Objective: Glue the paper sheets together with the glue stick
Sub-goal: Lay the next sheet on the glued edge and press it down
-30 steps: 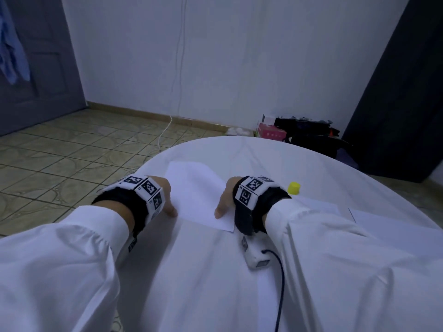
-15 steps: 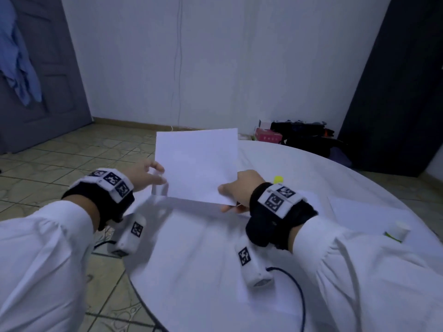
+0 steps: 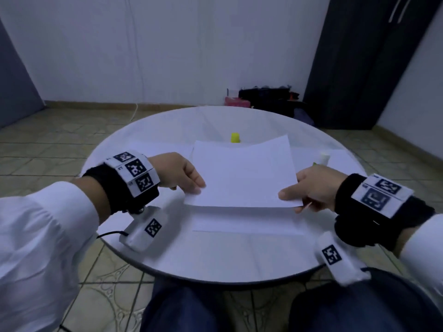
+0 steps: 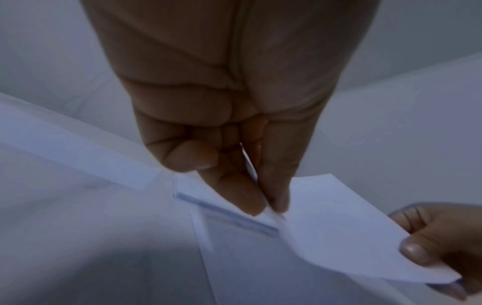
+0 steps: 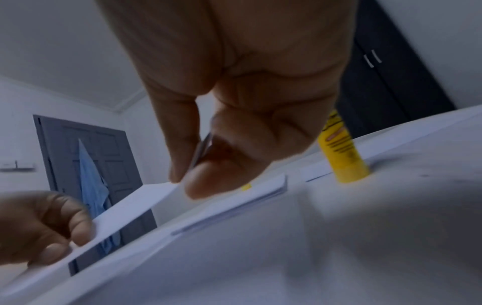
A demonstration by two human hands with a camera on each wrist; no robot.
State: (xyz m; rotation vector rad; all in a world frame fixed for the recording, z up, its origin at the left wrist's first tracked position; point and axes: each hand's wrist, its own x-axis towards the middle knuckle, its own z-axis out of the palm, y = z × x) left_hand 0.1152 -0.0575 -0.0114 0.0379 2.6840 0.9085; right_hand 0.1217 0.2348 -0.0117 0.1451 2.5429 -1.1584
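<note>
While both hands carry the top sheet (image 3: 243, 172) above the table, we judge the step to be laying it squarely onto the sheet below (image 3: 247, 222). Our left hand (image 3: 178, 173) pinches the near left corner between thumb and fingertips, and our right hand (image 3: 314, 188) pinches the near right corner the same way — both clamped on paper, nothing else held. The sheet sags a little in the middle, so we should keep it taut, line its near edge up with the lower sheet's near edge, and let the far edge settle last.

The glue stick (image 3: 323, 159) stands upright just past the right hand, near the sheet's right edge; its yellow cap (image 3: 235, 137) sits beyond the far edge. Either could be nudged if we swing the paper wide. The round table (image 3: 215, 259) leaves open room toward us and at the left, though its rim curves in close under the left wrist — we'd do best to work toward the centre.
</note>
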